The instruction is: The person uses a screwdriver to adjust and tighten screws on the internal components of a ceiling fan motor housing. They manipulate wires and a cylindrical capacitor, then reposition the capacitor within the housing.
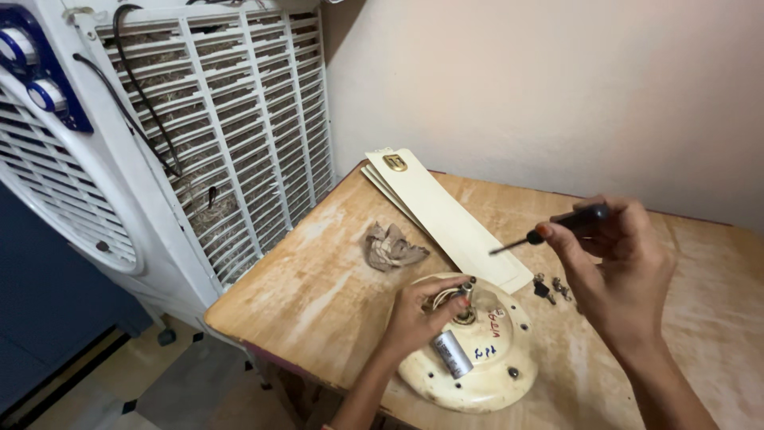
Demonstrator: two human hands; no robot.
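My left hand sits low at about six o'clock, forearm rising from the bottom edge, fingers curled and pinched together at their tips, nails pointing toward two o'clock. My right hand is raised at about three o'clock, wrist bent, forearm running off toward five o'clock. Its fingers and thumb are closed in a pinch, knuckles facing me.

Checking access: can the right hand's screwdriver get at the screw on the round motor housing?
Probably yes. The right hand holds the screwdriver above it; the screw lies uncovered, and the left hand grips the hub only.
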